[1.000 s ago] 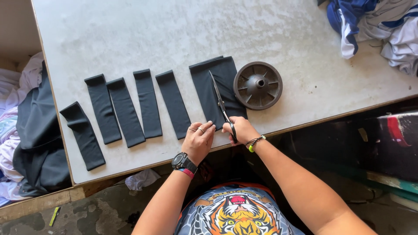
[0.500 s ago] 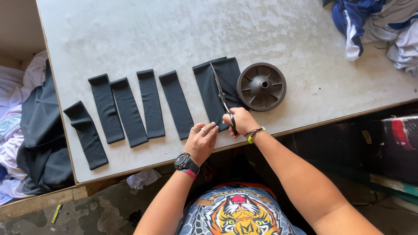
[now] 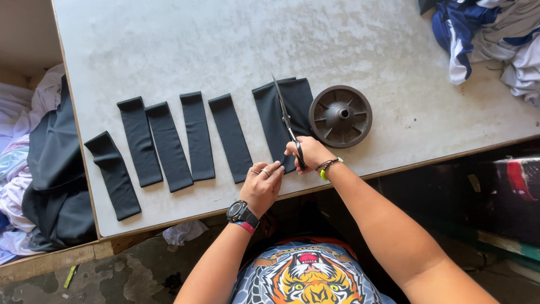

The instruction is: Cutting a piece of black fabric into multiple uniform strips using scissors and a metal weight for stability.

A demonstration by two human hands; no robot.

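Observation:
A wide black fabric piece [image 3: 273, 110] lies on the grey table [image 3: 225, 45]. My right hand [image 3: 306, 153] grips black scissors [image 3: 286, 119] whose blades run up the middle of that piece. My left hand [image 3: 262, 184], with rings and a wristwatch, presses its fingertips on the near end of the fabric, just left of the scissors. Several narrow black fabric strips [image 3: 197, 135] lie side by side to the left.
A round black ribbed wheel-like disc [image 3: 340, 116] sits right of the fabric. Blue, white and grey clothes [image 3: 489, 39] are piled at the table's far right corner. Dark and pale garments [image 3: 39, 163] hang off the left side. The table's front edge runs under my wrists.
The scissors have moved slightly forward along the wide black piece. The hands stay at its near end; the view shifted a little.

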